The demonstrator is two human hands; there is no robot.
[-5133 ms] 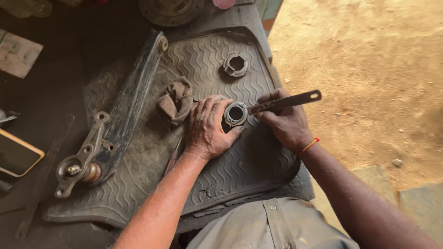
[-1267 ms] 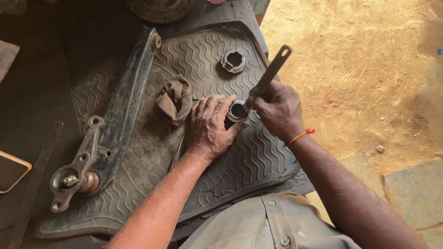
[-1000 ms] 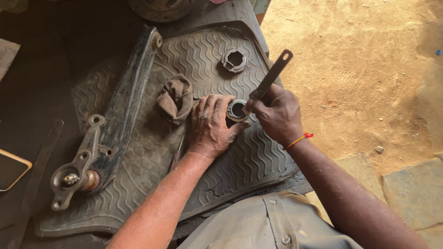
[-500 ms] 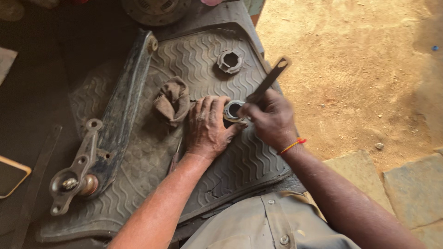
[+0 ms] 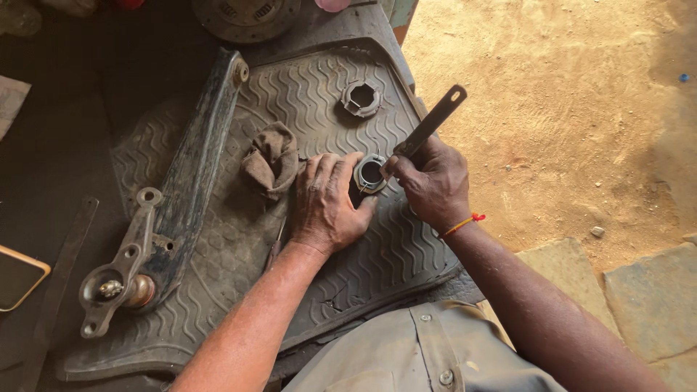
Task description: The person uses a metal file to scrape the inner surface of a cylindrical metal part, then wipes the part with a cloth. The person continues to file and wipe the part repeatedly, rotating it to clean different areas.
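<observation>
A short metal sleeve (image 5: 370, 173) stands upright on a wavy rubber mat (image 5: 392, 254). My left hand (image 5: 327, 199) wraps around its left side and holds it still. My right hand (image 5: 432, 181) grips a flat metal bar (image 5: 432, 122) with a hole at its far end. The bar slants up to the right, and its lower tip rests at the sleeve's rim.
A crumpled brown rag (image 5: 272, 158) lies left of my left hand. A notched ring part (image 5: 361, 97) sits further up the mat. A long dark arm with a bracket (image 5: 167, 210) lies along the mat's left. Bare sandy ground (image 5: 566, 109) spreads to the right.
Five seconds ago the bar lay nearly flat, pointing right. It has since been tilted steeply upward, and over the last second it has shifted only slightly at the sleeve's rim.
</observation>
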